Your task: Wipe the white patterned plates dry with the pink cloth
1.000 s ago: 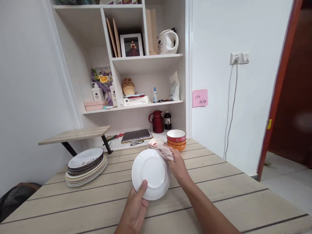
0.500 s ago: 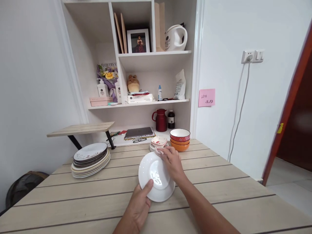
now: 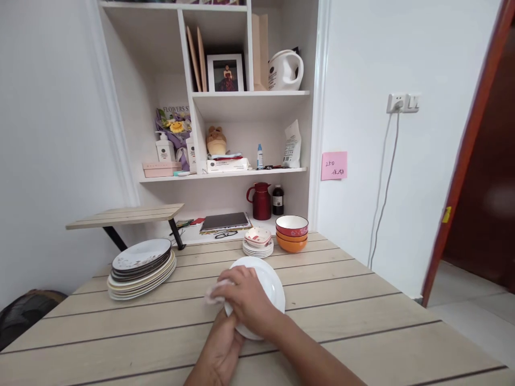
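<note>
A round white plate (image 3: 270, 279) is held tilted above the wooden table (image 3: 161, 332). My left hand (image 3: 221, 343) grips its lower left edge, the fingertips partly covered by the other hand. Across the plate's left side reaches my right hand (image 3: 245, 295), closed on a pale, crumpled cloth (image 3: 215, 294) that sticks out past the rim. The cloth is slightly blurred. Beyond the plate stand a stack of small white dishes (image 3: 258, 250) with a patterned bowl (image 3: 258, 236) on top, and stacked red and orange bowls (image 3: 292, 234).
At the left is a stack of plates (image 3: 140, 268) beside a raised wooden stand (image 3: 124, 215) with black legs. A laptop (image 3: 225, 221), eyeglasses (image 3: 226, 235), a red jug (image 3: 259, 201) and a dark bottle (image 3: 278, 200) are in the shelf's bottom section behind the table.
My right hand has moved with the cloth from the plate's upper right rim to its left side, now crossing over my left hand. The camera view has shifted slightly.
</note>
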Available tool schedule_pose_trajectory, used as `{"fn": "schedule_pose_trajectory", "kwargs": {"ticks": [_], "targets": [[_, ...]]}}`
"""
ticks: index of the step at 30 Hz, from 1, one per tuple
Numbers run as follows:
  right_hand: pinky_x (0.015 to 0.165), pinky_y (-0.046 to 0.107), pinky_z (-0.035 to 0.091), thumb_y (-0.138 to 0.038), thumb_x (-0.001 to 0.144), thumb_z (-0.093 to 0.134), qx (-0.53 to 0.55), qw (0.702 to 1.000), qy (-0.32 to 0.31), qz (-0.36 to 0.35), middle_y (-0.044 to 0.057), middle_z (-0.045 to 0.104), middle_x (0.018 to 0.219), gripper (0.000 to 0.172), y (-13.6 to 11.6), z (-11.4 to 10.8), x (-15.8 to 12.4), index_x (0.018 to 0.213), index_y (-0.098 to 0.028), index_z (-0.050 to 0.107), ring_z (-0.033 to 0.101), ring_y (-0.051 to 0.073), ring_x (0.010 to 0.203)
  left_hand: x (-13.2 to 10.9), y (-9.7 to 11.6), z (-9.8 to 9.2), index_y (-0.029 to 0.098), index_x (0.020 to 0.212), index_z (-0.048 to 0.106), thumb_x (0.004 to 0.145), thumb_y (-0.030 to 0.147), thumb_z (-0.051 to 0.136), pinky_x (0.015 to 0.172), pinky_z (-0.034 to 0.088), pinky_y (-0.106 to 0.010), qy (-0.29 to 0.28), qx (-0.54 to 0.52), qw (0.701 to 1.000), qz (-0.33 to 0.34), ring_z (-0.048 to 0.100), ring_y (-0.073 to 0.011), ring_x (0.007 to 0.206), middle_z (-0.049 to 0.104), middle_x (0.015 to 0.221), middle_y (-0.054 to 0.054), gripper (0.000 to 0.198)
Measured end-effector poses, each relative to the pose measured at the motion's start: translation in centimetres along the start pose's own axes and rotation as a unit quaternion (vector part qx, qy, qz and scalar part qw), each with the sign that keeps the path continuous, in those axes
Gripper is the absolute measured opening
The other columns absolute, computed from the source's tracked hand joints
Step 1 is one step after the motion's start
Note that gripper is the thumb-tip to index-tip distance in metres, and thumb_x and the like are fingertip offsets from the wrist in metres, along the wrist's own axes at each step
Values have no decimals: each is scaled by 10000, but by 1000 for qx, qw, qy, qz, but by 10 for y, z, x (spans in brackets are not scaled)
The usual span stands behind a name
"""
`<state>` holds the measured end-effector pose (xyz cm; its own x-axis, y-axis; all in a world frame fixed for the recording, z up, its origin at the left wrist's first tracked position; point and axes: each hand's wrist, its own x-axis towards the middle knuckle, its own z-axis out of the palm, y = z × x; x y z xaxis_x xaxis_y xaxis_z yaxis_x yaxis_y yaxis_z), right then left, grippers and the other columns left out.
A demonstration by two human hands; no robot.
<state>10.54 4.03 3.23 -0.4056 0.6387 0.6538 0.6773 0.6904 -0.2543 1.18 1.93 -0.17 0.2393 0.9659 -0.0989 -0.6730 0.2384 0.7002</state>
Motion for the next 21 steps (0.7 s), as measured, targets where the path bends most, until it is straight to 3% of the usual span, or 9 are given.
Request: {"fn": "schedule_pose_trajectory", "kwargs": {"ticks": [5, 10, 16, 21], "targets": [[953, 423, 336, -166, 885, 488, 23, 981, 96, 170, 40, 571, 1230, 376, 46, -16, -3, 1153, -368, 657, 483, 242, 1132, -5, 5, 1, 118, 1166, 636, 706, 166, 760, 935, 523, -368, 27, -6, 999, -39, 664, -265, 1037, 712, 1094, -154, 479], [965, 366, 407, -158, 825, 497, 169, 962, 86, 198, 50, 585, 1136, 417, 70, -12, -14, 1193, -292, 642, 540, 208, 1069, 2, 11, -4, 130, 1280, 551, 776, 155, 691, 999, 494, -368, 68, -58, 996, 7, 608, -240, 1148, 684, 1176, -133, 523], [930, 350, 438, -159, 826, 515, 211, 955, 48, 201, 56, 577, 1081, 419, 60, -5, -15, 1206, -282, 642, 568, 201, 1016, 3, 23, -6, 157, 1345, 498, 865, 197, 580, 1049, 440, -342, 107, -121, 986, 28, 569, -205, 1202, 670, 1212, -104, 489], [856, 311, 464, -129, 823, 513, 194, 966, 24, 170, 52, 572, 1031, 378, 31, -3, -17, 1108, -293, 701, 574, 184, 956, 5, 30, -12, 162, 1382, 457, 907, 231, 512, 1014, 472, -310, 119, -148, 980, 65, 612, -196, 1143, 670, 1212, -109, 484]]}}
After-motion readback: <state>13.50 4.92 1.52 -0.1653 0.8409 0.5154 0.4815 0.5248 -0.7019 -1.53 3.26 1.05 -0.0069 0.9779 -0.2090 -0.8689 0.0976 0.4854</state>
